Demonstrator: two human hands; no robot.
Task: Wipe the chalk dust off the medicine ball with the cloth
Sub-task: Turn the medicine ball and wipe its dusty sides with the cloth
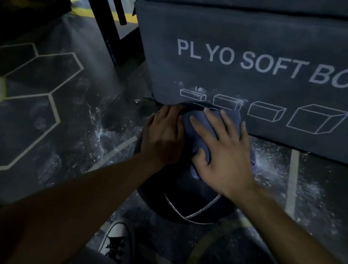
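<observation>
Dark rubber gym floor [33,123] with pale hexagon lines, white chalk scattered; grey "PLYO SOFT BOX" foam block [267,82] along its far edge. Round black stitched medicine ball [183,199] sits on the floor, touching the block's base. Right hand [222,153], fingers spread flat, presses blue cloth [202,122] onto the ball's top; left hand [163,137] lies flat on the ball beside it, gripping nothing.

Head view. Dark medicine ball [183,199] (pale stitched seams) on the speckled gym floor [31,132], touching a stacked "PLYO SOFT BOX" [268,78]. Right hand [222,153], fingers spread flat, presses a blue cloth [202,122] onto the ball's top; left hand [163,137] rests beside it. A white sneaker [118,241] stands below.
</observation>
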